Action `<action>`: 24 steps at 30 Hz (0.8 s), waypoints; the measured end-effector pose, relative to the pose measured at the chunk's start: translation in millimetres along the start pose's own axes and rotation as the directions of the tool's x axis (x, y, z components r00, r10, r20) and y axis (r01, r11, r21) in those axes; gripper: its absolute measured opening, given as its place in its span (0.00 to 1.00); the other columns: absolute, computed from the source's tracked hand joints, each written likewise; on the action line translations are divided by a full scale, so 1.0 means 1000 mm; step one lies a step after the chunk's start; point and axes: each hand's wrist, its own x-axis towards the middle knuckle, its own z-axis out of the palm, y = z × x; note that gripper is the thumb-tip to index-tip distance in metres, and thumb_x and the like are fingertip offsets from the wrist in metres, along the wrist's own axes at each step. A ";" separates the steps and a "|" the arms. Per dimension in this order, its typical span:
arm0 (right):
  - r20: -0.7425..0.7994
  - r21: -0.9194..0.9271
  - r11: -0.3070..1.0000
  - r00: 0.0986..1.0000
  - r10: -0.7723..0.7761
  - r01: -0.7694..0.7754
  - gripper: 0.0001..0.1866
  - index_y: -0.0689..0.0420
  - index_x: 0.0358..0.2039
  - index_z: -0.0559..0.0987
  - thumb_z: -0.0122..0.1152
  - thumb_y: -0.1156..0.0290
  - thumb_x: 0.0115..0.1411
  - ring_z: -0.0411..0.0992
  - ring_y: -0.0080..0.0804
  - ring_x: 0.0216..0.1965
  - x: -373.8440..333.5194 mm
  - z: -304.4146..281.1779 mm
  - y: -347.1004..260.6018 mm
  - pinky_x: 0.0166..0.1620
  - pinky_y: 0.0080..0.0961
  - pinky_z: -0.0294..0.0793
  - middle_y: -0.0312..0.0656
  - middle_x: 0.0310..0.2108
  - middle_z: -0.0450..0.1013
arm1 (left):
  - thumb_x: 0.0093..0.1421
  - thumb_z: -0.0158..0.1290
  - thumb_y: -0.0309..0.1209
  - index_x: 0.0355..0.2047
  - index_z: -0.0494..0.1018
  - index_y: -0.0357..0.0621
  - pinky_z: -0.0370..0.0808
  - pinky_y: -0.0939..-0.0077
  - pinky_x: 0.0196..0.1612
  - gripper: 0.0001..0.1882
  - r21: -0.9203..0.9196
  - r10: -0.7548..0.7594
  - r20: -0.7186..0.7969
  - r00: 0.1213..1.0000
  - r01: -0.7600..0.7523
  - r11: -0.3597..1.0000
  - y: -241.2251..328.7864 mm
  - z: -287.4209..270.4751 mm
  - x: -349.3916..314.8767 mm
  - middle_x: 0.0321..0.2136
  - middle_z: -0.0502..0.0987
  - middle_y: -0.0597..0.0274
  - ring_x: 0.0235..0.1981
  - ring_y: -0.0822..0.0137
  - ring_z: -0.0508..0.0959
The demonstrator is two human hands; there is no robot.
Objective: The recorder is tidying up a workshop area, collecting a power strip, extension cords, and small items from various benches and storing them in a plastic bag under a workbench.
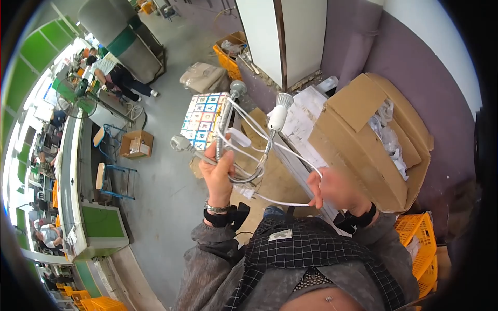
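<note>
My left hand [218, 181] is closed around a bundle of bendy metal gooseneck lamp parts [221, 127] and looped white cable. A lamp head [280, 111], white with a grey ribbed end, sticks up on its curved neck at the right of the bundle. A second greyish round end [238, 88] shows at the top, and a pale plug-like piece [180, 144] juts out to the left. To the right, my right hand [334, 189], partly blurred, pinches the white cable [282, 203], which runs across to the bundle.
Behind the bundle is a boxy thing with a colourful grid pattern [202, 118]. An open cardboard box [358, 124] with clear plastic bags stands at right, above yellow crates [417, 236]. Left are a long workbench [104, 228], blue-framed chairs [116, 179], a fan [78, 96] and a bending person [119, 75].
</note>
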 end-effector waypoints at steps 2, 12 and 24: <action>-0.086 -0.080 0.996 0.996 0.022 -0.029 0.27 0.57 0.57 0.60 0.51 0.63 0.59 0.73 0.25 0.30 0.016 0.018 -0.018 0.30 0.14 0.66 0.39 0.43 0.66 | 0.52 0.51 0.23 0.46 0.71 0.34 0.56 0.90 0.16 0.19 0.073 0.030 0.036 0.999 -0.033 0.997 -0.007 0.003 -0.009 0.16 0.65 0.76 0.13 0.85 0.60; -0.094 -0.139 0.990 0.995 -0.032 0.018 0.25 0.55 0.47 0.65 0.59 0.56 0.55 0.66 0.16 0.32 0.072 0.036 0.005 0.29 0.13 0.68 0.33 0.33 0.67 | 0.48 0.57 0.29 0.36 0.73 0.36 0.70 0.69 0.21 0.15 0.448 0.172 0.475 0.863 -0.405 0.797 -0.050 0.047 -0.051 0.17 0.72 0.49 0.19 0.52 0.75; -0.096 0.479 0.858 0.983 -0.156 0.183 0.18 0.61 0.43 0.70 0.54 0.66 0.52 0.73 0.28 0.31 0.029 -0.024 0.017 0.28 0.20 0.73 0.42 0.34 0.73 | 0.62 0.45 0.28 0.38 0.74 0.33 0.70 0.81 0.21 0.11 0.106 0.191 0.505 0.842 -0.280 0.954 -0.045 0.097 -0.058 0.20 0.77 0.56 0.16 0.75 0.73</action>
